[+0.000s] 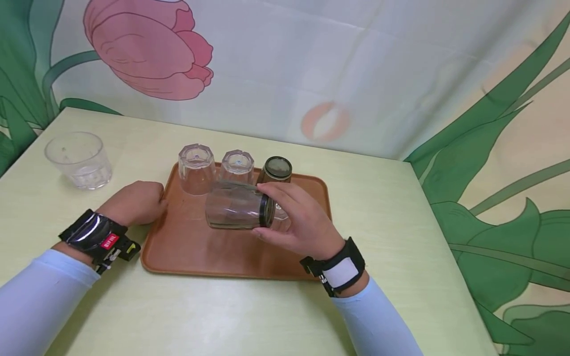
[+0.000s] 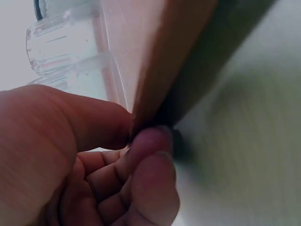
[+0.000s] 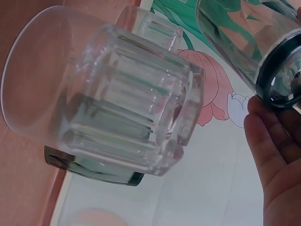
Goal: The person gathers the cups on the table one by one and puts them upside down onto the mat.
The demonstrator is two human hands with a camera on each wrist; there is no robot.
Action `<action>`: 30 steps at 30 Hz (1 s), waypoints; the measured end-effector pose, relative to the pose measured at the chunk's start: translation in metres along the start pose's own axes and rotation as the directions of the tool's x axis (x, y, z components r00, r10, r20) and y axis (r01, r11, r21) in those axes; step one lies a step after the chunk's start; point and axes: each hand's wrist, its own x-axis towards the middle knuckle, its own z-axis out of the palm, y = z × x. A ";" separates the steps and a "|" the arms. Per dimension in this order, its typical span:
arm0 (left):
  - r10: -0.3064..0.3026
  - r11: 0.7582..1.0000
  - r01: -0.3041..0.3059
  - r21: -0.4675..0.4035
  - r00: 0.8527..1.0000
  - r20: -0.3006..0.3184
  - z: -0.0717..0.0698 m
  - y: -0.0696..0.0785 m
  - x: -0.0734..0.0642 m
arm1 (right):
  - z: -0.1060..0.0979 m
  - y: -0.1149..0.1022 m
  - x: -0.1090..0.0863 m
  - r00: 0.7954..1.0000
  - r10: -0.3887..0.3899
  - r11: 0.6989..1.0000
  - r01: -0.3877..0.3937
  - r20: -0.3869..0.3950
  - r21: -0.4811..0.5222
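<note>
My right hand (image 1: 303,220) grips a smoky, dark-based glass (image 1: 236,207) by its base, thumb and fingers on either side. The glass lies sideways above the brown tray (image 1: 200,254), mouth toward the left. With my left hand (image 1: 138,202) I pinch the tray's left edge; in the left wrist view the thumb is on top and fingertips are below the rim. Upside down along the tray's back stand a clear glass (image 1: 196,170), another clear glass (image 1: 237,165) and a smoky glass (image 1: 277,169). One more upturned clear glass (image 3: 127,99) is mostly hidden by my right hand in the head view.
An upright clear glass (image 1: 82,163) stands on the pale table (image 1: 374,222), left of the tray. Behind the table hangs a white cloth (image 1: 285,64) printed with a pink flower. More leaf-printed cloth (image 1: 512,222) lies beyond the right table edge.
</note>
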 end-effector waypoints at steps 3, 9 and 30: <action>0.000 1.000 0.000 -0.001 1.000 -0.001 0.000 -0.001 0.000 | 0.001 0.000 0.000 1.000 -0.003 1.000 0.003 0.002 -0.001; -0.020 0.999 0.020 -0.036 1.000 0.023 0.001 -0.004 0.000 | 0.004 0.002 0.001 1.000 -0.013 1.000 0.013 0.011 -0.010; -0.036 0.991 0.048 -0.124 0.995 0.095 -0.003 -0.003 0.001 | 0.004 0.012 0.020 0.988 0.008 0.997 0.003 0.153 -0.071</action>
